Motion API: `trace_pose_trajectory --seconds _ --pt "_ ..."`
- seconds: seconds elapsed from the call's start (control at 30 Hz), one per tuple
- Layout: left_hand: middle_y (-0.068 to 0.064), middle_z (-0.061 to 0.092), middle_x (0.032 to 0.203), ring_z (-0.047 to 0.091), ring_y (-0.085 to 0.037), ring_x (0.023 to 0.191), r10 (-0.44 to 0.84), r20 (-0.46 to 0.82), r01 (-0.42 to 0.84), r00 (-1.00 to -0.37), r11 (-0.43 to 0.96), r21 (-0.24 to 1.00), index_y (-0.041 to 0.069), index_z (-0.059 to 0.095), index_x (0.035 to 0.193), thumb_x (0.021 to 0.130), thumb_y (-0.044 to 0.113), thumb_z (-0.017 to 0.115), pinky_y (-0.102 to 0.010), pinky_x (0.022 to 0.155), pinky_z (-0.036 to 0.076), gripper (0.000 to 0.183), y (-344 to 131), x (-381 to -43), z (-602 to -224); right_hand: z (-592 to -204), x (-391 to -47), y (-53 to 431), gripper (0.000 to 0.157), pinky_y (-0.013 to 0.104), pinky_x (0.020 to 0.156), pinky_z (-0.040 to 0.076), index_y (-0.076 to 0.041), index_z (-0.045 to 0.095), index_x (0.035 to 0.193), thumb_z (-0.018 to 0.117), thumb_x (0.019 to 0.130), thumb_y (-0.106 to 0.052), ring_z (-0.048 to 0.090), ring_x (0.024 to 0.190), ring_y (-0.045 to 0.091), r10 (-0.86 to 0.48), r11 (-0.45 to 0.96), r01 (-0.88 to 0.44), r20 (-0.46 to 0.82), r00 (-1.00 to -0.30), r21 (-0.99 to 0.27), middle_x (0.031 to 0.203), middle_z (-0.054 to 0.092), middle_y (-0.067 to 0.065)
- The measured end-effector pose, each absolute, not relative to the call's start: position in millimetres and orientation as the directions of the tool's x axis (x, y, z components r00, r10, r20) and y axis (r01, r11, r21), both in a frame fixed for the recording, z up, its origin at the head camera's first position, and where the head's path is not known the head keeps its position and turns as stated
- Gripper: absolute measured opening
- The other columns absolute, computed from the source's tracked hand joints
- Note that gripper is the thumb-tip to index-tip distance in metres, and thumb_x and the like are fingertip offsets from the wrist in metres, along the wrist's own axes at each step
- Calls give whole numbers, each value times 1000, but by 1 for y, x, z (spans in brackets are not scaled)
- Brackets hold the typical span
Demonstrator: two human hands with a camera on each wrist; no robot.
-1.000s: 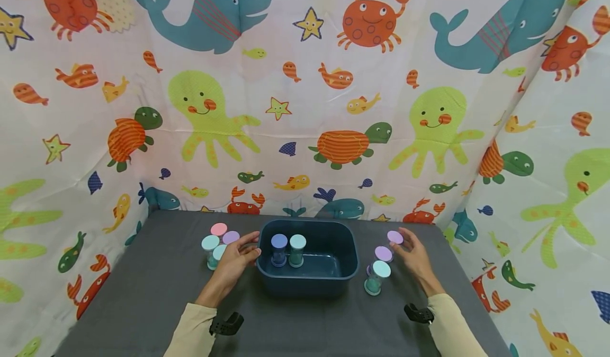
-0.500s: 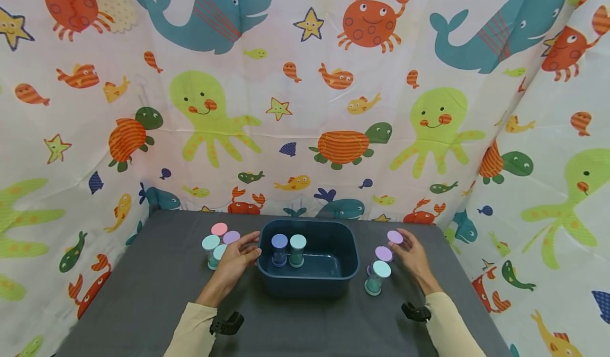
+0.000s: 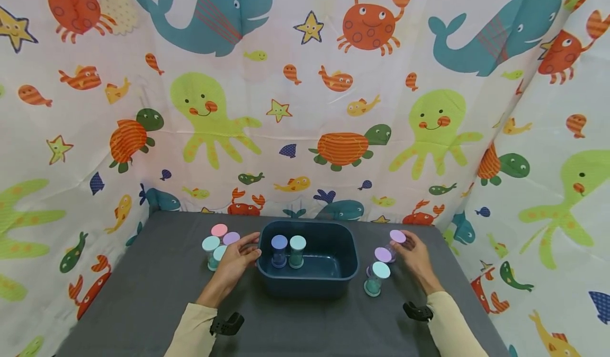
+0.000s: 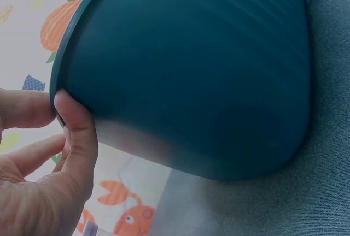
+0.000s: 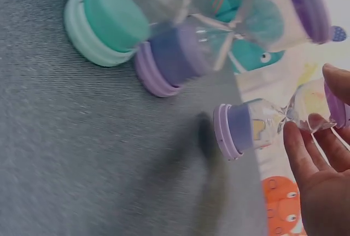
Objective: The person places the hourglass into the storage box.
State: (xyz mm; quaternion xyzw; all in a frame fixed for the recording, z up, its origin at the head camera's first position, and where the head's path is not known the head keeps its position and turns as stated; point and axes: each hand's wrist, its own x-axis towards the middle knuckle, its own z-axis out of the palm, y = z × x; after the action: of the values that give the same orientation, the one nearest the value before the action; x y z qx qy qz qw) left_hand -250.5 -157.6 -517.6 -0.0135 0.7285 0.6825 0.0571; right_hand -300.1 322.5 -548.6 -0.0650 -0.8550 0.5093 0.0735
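Note:
My left hand point(image 3: 232, 260) pinches the left rim of a dark blue bin point(image 3: 307, 289), thumb outside in the left wrist view. Inside the bin stand a blue-capped sand timer point(image 3: 279, 242) and a mint-capped one point(image 3: 297, 242). At the right, my right hand point(image 3: 416, 257) holds a purple-capped sand timer point(image 5: 241, 128) by its upper end, thumb at the cap and fingers around the glass. A shadow lies on the cloth beside its lower cap. Another purple-capped timer point(image 5: 174, 57) and a mint-capped timer point(image 5: 112, 24) stand close by, overlapping in the head view.
Left of the bin stands a cluster of sand timers: a pink-capped one point(image 3: 219, 230), a purple-capped one point(image 3: 231, 238) and mint-capped ones point(image 3: 211, 243), partly behind my left hand. Grey cloth point(image 3: 143, 293) covers the table. A sea-animal curtain point(image 3: 305, 177) hangs behind and at the sides.
My right hand and the purple-capped sand timer have shifted slightly right, and more of its glass shows in the head view. My left hand and the bin stay put.

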Motion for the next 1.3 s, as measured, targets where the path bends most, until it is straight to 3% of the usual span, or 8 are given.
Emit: trace_pose_trajectory --seconds 0.37,0.43,0.5,0.6,0.67,0.93,1.17,1.3 --pt "-15 53 140 58 -22 110 58 -111 -108 -992 63 992 12 51 141 95 6 60 -28 82 54 47 -160 -249 -520 -517 -296 327 63 49 110 39 -3 42 143 69 92 -31 47 134 35 214 474 12 101 -972 -880 144 49 21" --pt "-15 53 140 58 -22 110 60 -109 -106 -992 62 992 11 51 141 95 6 61 -28 82 54 47 -160 -249 -521 -509 -295 326 65 46 111 39 -4 42 143 69 92 -33 47 134 34 220 479 18 101 -970 -878 144 49 19" --pt "-15 53 140 58 -22 109 60 -105 -101 -993 62 993 11 52 141 95 7 62 -29 82 54 48 -160 -250 -521 -499 -293 324 66 37 108 44 -4 41 144 68 92 -35 47 133 30 231 460 31 86 -969 -887 144 49 17" --pt "-15 53 139 58 -22 108 60 -99 -95 -993 59 994 11 52 141 94 7 62 -28 82 54 48 -160 -250 -520 -482 -290 319 69 18 96 46 -6 41 145 68 91 -39 48 130 24 242 417 45 63 -968 -908 145 48 13" --pt "-15 53 140 59 -22 109 63 -95 -91 -993 61 994 11 51 142 95 7 61 -28 82 54 48 -160 -251 -520 -471 -288 315 70 12 89 44 -7 40 145 68 90 -41 49 127 19 241 401 48 55 -969 -915 145 48 12" --pt "-15 52 141 58 -23 112 65 -94 -90 -993 57 994 12 51 142 96 6 60 -28 82 54 47 -161 -252 -519 -440 -283 299 72 7 86 44 -8 40 146 69 90 -43 50 113 2 195 378 -27 108 -975 -926 139 51 8" --pt "-15 52 142 57 -25 114 72 -106 -102 -992 61 993 12 50 142 96 7 60 -28 83 54 48 -160 -249 -518 -425 -272 282 69 5 86 43 -8 44 144 70 89 -41 52 115 4 176 389 -59 137 -975 -920 140 52 12" --pt "-15 52 141 57 -26 114 71 -103 -98 -992 63 993 12 50 142 96 7 60 -28 82 54 47 -159 -250 -519 -418 -267 273 67 5 86 44 -8 45 143 70 90 -39 52 110 -1 135 401 -113 181 -974 -909 138 53 13"
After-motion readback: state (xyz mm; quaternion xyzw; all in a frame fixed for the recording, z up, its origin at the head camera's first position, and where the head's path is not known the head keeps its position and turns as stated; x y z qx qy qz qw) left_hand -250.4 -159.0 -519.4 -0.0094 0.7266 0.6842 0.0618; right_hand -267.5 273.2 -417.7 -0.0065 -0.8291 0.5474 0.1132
